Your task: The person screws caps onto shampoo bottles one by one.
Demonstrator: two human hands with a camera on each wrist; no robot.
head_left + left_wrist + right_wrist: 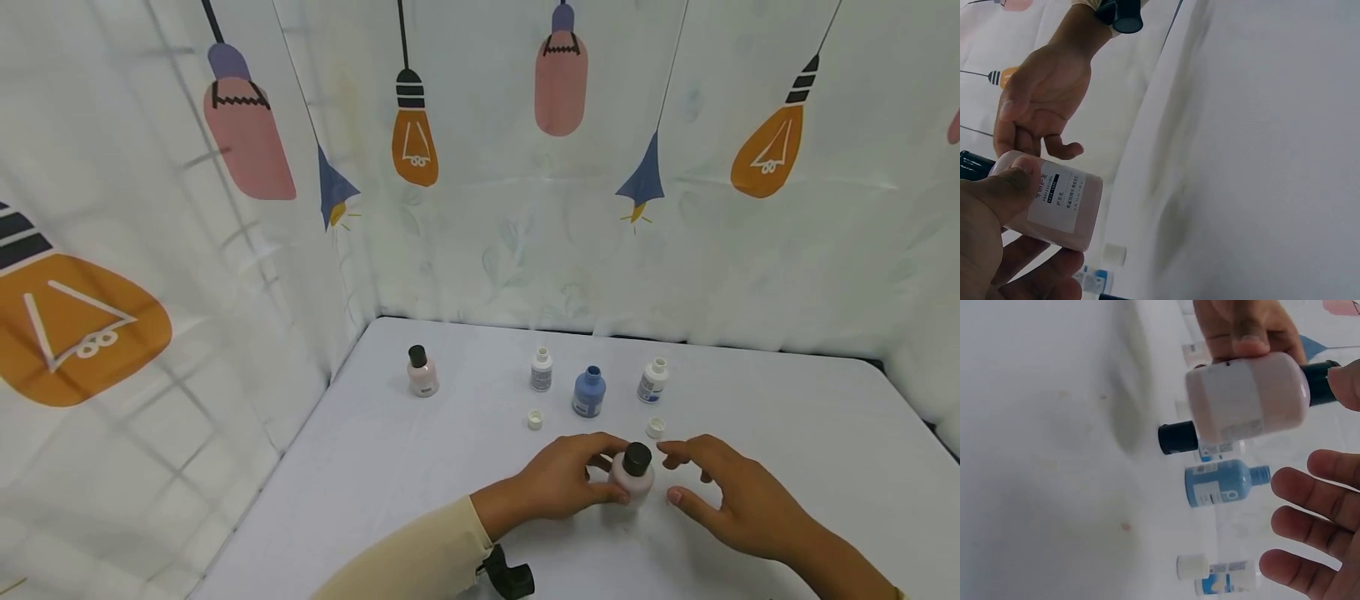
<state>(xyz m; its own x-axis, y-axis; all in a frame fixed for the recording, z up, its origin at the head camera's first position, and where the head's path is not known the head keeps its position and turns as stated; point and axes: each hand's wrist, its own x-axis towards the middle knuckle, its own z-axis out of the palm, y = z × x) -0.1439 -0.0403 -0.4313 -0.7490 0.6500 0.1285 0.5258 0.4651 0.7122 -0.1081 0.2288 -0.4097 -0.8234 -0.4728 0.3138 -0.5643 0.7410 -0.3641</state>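
Note:
My left hand (564,479) grips a pale pink bottle (633,486) with a black cap (637,458), its thumb on one side and fingers on the other. A white printed label (1063,197) shows on the bottle in the left wrist view. To the right of the bottle is my right hand (738,500), its fingers spread and holding nothing. Its thumb (1346,384) overlaps the black cap in the right wrist view. Just beyond the hands stand a blue bottle (588,393) without a cap and two small white caps, one at left (535,419) and one at right (656,428).
Two uncapped white bottles, one left (541,371) and one right (652,382), flank the blue bottle. Another pink bottle (423,375) with a black cap stands farther left. A loose black cap (1177,437) lies on the white table (360,483). Printed curtains (480,250) hang behind.

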